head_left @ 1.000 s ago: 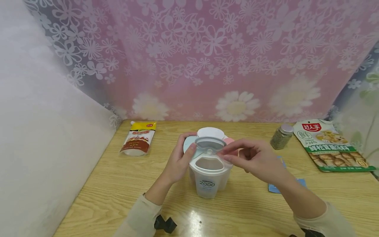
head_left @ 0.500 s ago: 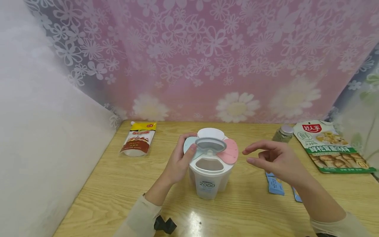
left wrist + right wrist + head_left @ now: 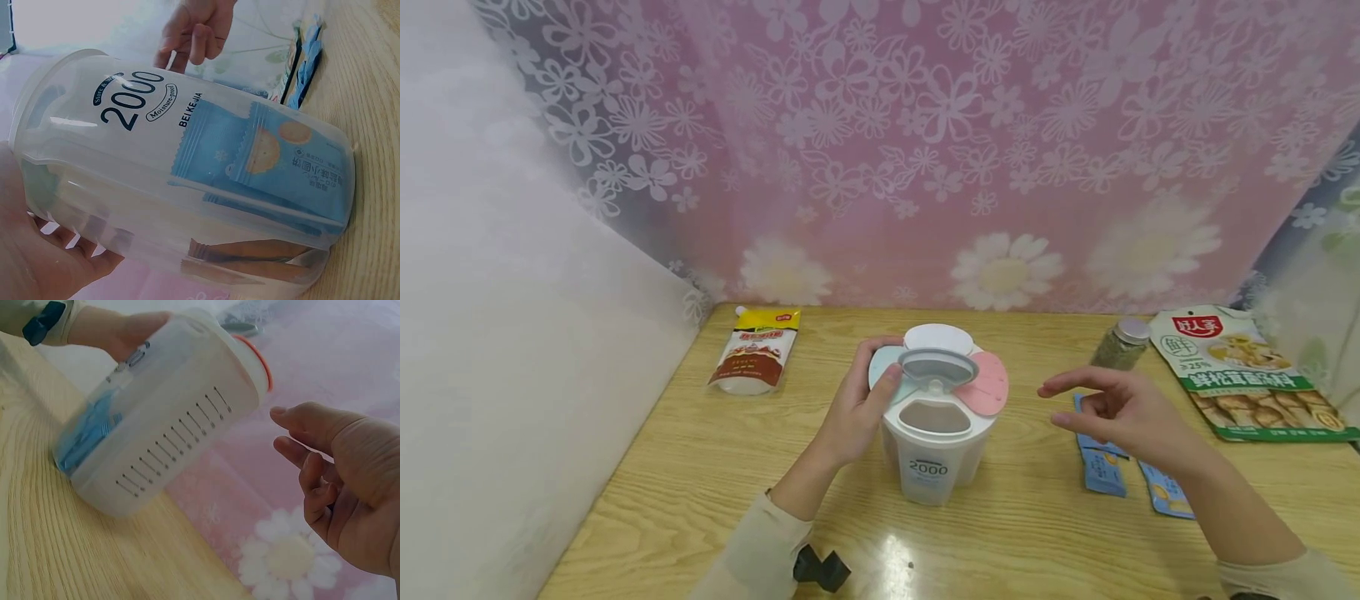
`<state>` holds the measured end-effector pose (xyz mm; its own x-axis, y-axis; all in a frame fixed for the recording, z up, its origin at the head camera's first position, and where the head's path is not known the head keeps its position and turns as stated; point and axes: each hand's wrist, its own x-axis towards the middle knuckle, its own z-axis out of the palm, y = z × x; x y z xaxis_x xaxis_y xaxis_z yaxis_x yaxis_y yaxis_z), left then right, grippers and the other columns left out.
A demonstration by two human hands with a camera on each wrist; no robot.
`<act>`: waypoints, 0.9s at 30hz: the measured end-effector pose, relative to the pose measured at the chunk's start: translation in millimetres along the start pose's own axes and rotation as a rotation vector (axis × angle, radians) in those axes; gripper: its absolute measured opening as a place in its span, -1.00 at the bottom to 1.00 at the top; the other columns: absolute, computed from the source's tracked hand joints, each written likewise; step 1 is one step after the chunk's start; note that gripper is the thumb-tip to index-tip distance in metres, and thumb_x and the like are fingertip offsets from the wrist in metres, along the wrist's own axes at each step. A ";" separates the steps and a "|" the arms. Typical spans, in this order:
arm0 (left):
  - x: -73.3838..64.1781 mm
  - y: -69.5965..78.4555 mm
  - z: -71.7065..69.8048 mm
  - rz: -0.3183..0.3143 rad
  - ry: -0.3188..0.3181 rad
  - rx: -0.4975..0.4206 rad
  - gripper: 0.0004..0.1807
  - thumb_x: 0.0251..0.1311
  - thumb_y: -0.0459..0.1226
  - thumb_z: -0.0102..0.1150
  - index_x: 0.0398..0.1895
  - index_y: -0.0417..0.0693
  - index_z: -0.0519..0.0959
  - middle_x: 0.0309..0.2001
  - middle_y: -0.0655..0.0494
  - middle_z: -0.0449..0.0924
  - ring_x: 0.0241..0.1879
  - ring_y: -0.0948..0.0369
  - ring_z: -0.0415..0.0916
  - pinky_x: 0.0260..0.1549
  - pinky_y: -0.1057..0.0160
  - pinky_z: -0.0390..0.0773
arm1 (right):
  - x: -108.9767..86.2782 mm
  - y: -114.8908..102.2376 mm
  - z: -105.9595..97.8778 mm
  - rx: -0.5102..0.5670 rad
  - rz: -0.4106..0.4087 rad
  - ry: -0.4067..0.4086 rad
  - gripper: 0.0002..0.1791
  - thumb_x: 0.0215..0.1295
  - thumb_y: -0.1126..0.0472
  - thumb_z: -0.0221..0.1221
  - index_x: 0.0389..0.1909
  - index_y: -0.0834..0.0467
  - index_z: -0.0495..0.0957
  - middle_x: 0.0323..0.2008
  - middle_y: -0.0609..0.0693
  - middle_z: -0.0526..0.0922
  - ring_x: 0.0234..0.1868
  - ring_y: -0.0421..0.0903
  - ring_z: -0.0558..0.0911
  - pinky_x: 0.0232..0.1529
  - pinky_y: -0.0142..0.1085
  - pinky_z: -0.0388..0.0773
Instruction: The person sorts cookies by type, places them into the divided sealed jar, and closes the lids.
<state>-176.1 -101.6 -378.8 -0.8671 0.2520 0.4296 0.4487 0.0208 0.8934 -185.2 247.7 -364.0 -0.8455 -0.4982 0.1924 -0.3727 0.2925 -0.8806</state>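
A clear plastic storage container stands on the table with a white front flap raised over an opening, a pale blue lid to the left and a pink lid to the right. My left hand grips its left side, thumb on top by the blue lid. Through the wall in the left wrist view, blue biscuit packets lie in one compartment and orange-brown packets in another. My right hand hovers right of the container, fingers loosely bent and holding nothing, over several small blue packets on the table.
A glass jar of dried greenish bits stands behind the right hand. Right of it lies a large green-and-white mushroom pouch. At the back left is a spouted pouch. A pink floral curtain hangs behind the table.
My right hand has let go of the container's lid area and moved right, over the blue packets. The pink lid now shows fully. The left hand stays on the container.
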 end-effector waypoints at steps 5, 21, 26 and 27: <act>0.3 1.0 0.0 0.004 -0.002 -0.006 -0.61 0.54 -0.21 -0.12 0.31 -0.16 0.24 0.14 -0.15 0.45 0.06 0.21 0.47 0.04 0.29 0.54 | -3.5 12.1 -10.7 -0.028 0.036 -0.041 -0.58 0.32 0.34 0.26 0.19 0.15 0.53 0.00 -0.08 0.66 -0.72 -0.07 0.23 -0.70 -0.23 0.33; 0.0 0.8 -0.3 -0.016 0.003 -0.007 -0.61 0.53 -0.20 -0.12 0.31 -0.15 0.25 0.17 -0.14 0.44 0.07 0.20 0.47 0.05 0.30 0.54 | -7.3 64.7 -38.3 -0.097 0.104 -0.111 -0.48 0.29 0.27 0.31 0.26 0.19 0.48 -0.74 0.03 0.23 -0.73 -0.03 0.18 -0.67 -0.22 0.32; 0.5 -0.3 -0.1 -0.017 0.003 -0.009 -0.62 0.53 -0.20 -0.12 0.31 -0.12 0.25 0.17 -0.13 0.44 0.08 0.20 0.47 0.06 0.29 0.54 | -7.7 85.8 -47.4 -0.115 0.170 -0.095 -0.41 0.28 0.22 0.33 0.31 0.22 0.43 -0.71 0.12 0.38 -0.73 -0.01 0.22 -0.64 -0.18 0.33; 0.5 -0.1 -0.1 -0.019 0.003 -0.009 -0.62 0.53 -0.20 -0.12 0.31 -0.12 0.25 0.17 -0.13 0.44 0.08 0.20 0.47 0.05 0.29 0.54 | -7.7 89.7 -49.4 -0.110 0.169 -0.094 -0.40 0.28 0.24 0.32 0.32 0.24 0.41 -0.69 0.15 0.42 -0.73 0.00 0.22 -0.63 -0.18 0.34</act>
<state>-176.6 -101.6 -378.6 -0.8760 0.2491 0.4130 0.4303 0.0170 0.9025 -231.0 318.1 -423.1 -0.8621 -0.5067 0.0004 -0.2727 0.4634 -0.8431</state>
